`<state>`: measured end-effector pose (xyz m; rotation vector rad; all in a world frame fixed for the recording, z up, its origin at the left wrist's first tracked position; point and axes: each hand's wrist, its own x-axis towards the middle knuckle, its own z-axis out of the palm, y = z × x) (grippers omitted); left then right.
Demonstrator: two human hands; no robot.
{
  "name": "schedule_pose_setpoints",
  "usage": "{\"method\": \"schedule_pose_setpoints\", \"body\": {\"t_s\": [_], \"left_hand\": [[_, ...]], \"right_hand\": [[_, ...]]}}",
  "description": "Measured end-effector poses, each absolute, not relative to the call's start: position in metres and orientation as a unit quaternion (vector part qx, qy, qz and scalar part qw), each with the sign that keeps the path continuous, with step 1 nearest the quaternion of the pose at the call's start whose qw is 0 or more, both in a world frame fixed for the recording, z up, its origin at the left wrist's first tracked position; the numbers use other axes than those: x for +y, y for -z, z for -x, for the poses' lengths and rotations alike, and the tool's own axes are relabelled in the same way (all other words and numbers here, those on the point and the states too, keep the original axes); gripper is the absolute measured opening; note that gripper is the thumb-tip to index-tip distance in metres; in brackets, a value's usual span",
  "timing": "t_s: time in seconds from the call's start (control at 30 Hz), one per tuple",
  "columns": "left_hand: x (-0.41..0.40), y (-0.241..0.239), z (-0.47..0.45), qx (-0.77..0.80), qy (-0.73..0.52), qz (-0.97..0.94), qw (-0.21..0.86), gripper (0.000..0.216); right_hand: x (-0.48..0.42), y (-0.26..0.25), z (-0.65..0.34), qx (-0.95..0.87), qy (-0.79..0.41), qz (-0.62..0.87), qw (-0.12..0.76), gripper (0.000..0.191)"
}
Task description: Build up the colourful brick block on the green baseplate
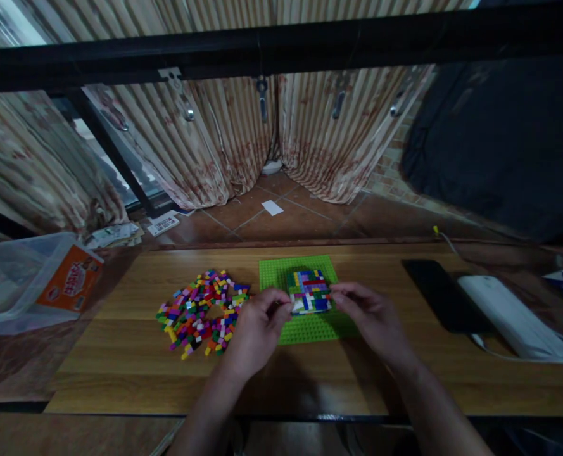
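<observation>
A green baseplate (276,273) lies on the wooden table (309,373), and a block of many-coloured small bricks (308,290) stands on it. My left hand (258,326) is closed in a pinch at the block's left edge. What it pinches is too small to name. My right hand (372,316) has its fingers curled against the block's right edge and grips it. A loose pile of small coloured bricks (200,310) lies to the left of the plate, close to my left hand.
A black phone (440,292) and a white oblong device (509,316) with a cable lie at the right of the table. A clear plastic box with an orange label (38,278) stands at the left. Curtains and a black bar are beyond.
</observation>
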<state>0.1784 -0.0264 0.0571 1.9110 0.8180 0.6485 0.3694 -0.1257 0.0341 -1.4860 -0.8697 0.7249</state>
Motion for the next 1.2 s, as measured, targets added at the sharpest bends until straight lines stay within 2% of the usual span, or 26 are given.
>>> {"method": "schedule_pose_setpoints", "body": {"t_s": [0.13, 0.37, 0.6, 0.73, 0.9, 1.0, 1.2], "left_hand": [[-0.037, -0.054, -0.201, 0.292, -0.265, -0.79, 0.47, 0.014], [-0.047, -0.051, -0.216, 0.292, -0.254, -0.795, 0.467, 0.012], [-0.031, -0.039, -0.208, 0.43, -0.345, -0.734, 0.397, 0.018], [-0.024, -0.026, -0.207, 0.472, -0.348, -0.723, 0.365, 0.036], [-0.03, -0.016, -0.213, 0.464, -0.312, -0.7, 0.444, 0.057], [-0.037, -0.019, -0.219, 0.472, -0.296, -0.689, 0.464, 0.063], [-0.043, -0.027, -0.229, 0.496, -0.286, -0.694, 0.436, 0.068]], "right_hand": [[-0.131, -0.031, -0.366, -0.425, -0.362, 0.614, 0.559, 0.023], [-0.136, -0.027, -0.374, -0.461, -0.333, 0.638, 0.519, 0.018], [-0.134, -0.018, -0.382, -0.472, -0.288, 0.66, 0.509, 0.014], [-0.13, -0.013, -0.381, -0.481, -0.277, 0.652, 0.517, 0.012], [-0.126, -0.009, -0.379, -0.477, -0.261, 0.646, 0.535, 0.01], [-0.125, -0.006, -0.377, -0.46, -0.267, 0.653, 0.539, 0.01], [-0.122, -0.005, -0.373, -0.398, -0.296, 0.666, 0.557, 0.014]]}}
